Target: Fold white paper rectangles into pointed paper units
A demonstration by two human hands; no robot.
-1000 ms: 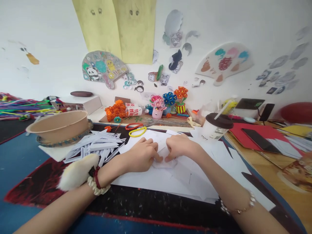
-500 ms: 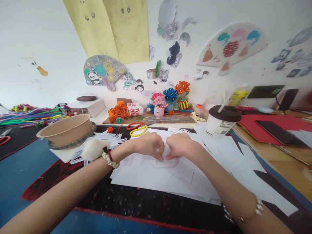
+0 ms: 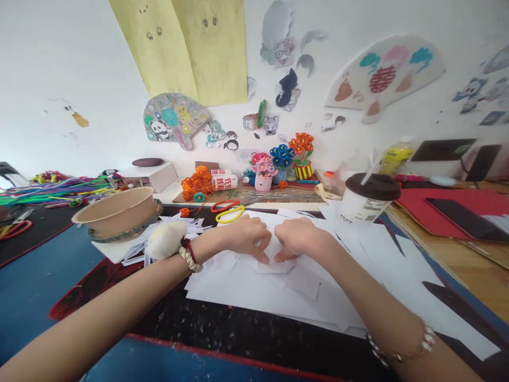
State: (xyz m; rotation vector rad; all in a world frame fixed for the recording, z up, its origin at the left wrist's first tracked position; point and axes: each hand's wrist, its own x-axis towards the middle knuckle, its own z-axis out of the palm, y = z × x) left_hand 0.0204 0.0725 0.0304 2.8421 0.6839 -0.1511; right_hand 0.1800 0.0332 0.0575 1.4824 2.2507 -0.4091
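— Now, largest first: what lies under your hands?
— Entry 1, worktop [image 3: 35, 270], blue, with a dark mat on it. Entry 2, white sheets [image 3: 238, 289], spread over the mat. Entry 3, paper bowl [image 3: 115, 211], left rear. Entry 4, lidded cup [image 3: 368, 204], right rear. Both stand well apart from your hands.
— And the working item?
— Entry 5, small paper piece [image 3: 273, 263], lying on the white sheets at the centre, between your two hands. It looks like a crease being pressed: bear down evenly with both sets of tips, line the edges up, and see that the sheets beneath lie flat so nothing slides.
— Pose?
— Entry 6, left hand [image 3: 244, 236]: forearm in from the lower left, wrist low, fingers drawn together and clamped on the piece's left edge. Entry 7, right hand [image 3: 297, 240]: mirrored, knuckles up, fingers curled onto its right edge. The two hands nearly touch.
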